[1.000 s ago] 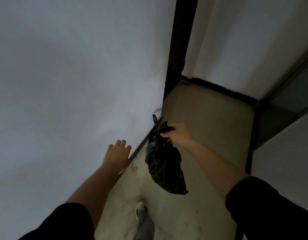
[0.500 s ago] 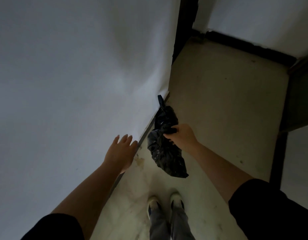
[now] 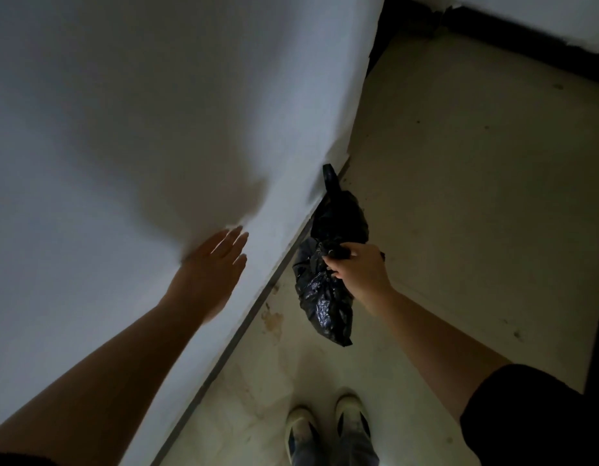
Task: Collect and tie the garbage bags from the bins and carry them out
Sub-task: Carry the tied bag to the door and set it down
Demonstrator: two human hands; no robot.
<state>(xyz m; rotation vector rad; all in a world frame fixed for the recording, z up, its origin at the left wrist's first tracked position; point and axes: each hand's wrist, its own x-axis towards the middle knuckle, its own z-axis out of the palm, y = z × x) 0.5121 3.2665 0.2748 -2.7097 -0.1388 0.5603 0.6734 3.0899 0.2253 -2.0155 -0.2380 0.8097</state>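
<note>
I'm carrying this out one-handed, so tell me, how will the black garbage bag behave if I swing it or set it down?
The garbage bag hangs crumpled and limp from the right hand, so it's probably floppy and light. Set down, it would likely slump, not roll.

the left hand (image 3: 210,274) is motion-blurred at its fingers (image 3: 235,238); the shoes (image 3: 328,428) are cut off below.

Wall (image 3: 140,112) left, garbage bag (image 3: 325,297) right (above floor (image 3: 459,196)).

Floor (image 3: 459,183): pale, worn, speckled with small dark marks; a brownish stain (image 3: 272,319) near the left wall's base. On it: my two light shoes (image 3: 328,428), side by side, near edge.
</note>
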